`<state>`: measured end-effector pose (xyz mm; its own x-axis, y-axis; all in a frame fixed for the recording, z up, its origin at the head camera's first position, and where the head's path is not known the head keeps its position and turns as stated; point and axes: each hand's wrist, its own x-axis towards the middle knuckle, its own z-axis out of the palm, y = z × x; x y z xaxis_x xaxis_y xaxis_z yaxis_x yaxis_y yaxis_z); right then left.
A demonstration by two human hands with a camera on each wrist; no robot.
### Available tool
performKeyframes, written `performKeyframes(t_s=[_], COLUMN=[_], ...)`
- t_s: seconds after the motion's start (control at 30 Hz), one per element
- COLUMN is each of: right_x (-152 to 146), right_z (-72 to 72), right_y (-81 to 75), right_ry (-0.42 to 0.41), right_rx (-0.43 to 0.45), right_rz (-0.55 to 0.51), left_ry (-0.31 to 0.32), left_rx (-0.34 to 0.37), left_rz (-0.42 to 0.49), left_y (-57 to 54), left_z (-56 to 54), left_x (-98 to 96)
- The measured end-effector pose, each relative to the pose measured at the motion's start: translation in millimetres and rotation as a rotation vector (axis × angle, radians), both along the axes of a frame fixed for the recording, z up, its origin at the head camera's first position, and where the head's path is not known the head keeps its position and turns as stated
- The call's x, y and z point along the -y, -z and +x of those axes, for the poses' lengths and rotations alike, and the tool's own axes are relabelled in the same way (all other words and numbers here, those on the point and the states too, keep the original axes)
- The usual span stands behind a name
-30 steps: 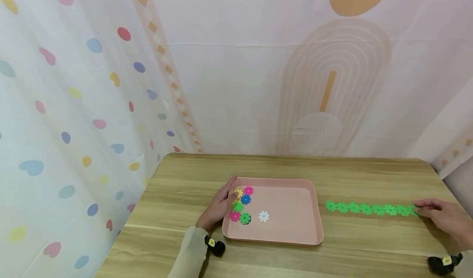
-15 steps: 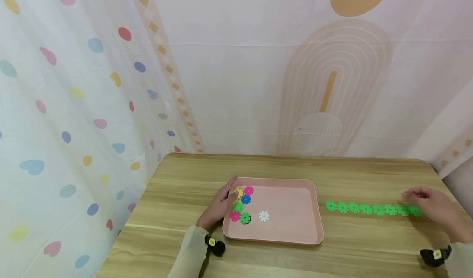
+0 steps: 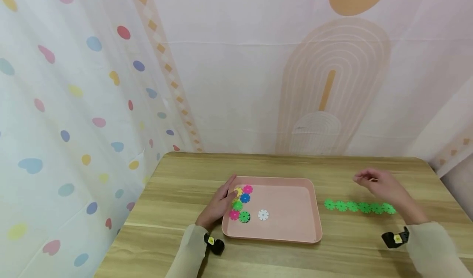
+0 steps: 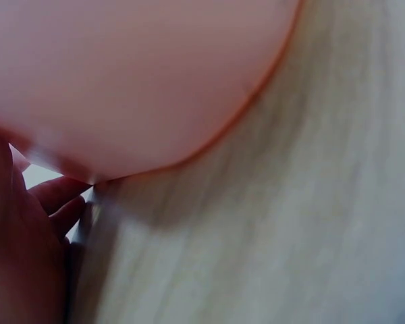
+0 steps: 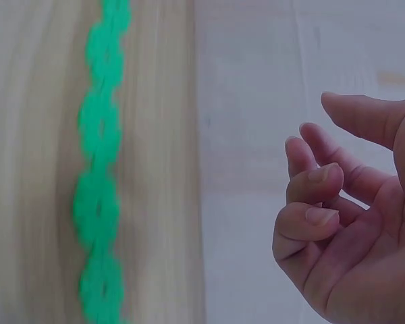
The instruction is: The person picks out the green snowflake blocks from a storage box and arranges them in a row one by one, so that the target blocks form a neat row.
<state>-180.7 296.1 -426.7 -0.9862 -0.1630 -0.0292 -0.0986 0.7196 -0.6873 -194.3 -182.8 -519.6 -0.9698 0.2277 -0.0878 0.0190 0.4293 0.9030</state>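
My left hand [image 3: 217, 207] grips the left side of a pink tray [image 3: 288, 200], thumb over the rim and fingers outside it. The left wrist view shows the fingers along the tray's outer wall. Inside the tray, several coloured notched plastic discs [image 3: 245, 198] cluster at the left, and a white disc [image 3: 263, 215] lies apart from them. On the table to the right, a straight row of green discs [image 3: 365, 207] runs sideways. Above and behind that row is my right hand [image 3: 384, 186], empty, its fingers loosely bent with thumb and fingertips apart in the right wrist view.
The wood-grain table [image 3: 177, 212] carries the tray and the green row. Patterned curtains [image 3: 240, 85] hang behind the table and along its left. Both wrists wear a black camera [image 3: 394, 239] on a strap.
My right hand has left the right end of the green row and moved left and farther back over it. My left hand and the tray have stayed put.
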Motion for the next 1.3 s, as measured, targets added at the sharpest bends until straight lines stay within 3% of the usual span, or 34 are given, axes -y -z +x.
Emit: performKeyframes(t_s=[0.27,0.43,0.67,0.87,1.1,1.3], right_x=[49,82,122,154,192,218], right_z=[-5.5,-7.1,-13.5,-15.3,-16.2,-16.8], right_y=[-12.9,-18.2,-12.5,-3.5,5.4,12.1], right_ry=[-0.115,-0.187,-0.302,-0.431,-0.504,-0.583], right_rx=[0.106,0.130,0.137,0.145,0.230,0.281], right_rz=[-0.257,-0.301,-0.281,-0.249,-0.177,-0.096], left_ry=[-0.002,0.008,0.018,0.002,-0.002,0.010], left_rx=[-0.004,-0.009,-0.012,0.050,0.082,0.061], left_rz=[0.005,0.022,0.048,0.098,0.121,0.099], left_y=[1.0,1.0,2.9,4.3,-0.3,0.2], left_z=[-0.3,-1.5,-1.1,0.7,3.4,3.7], left_x=[-0.5,-0.5,-0.4,0.3,-0.4,-1.2])
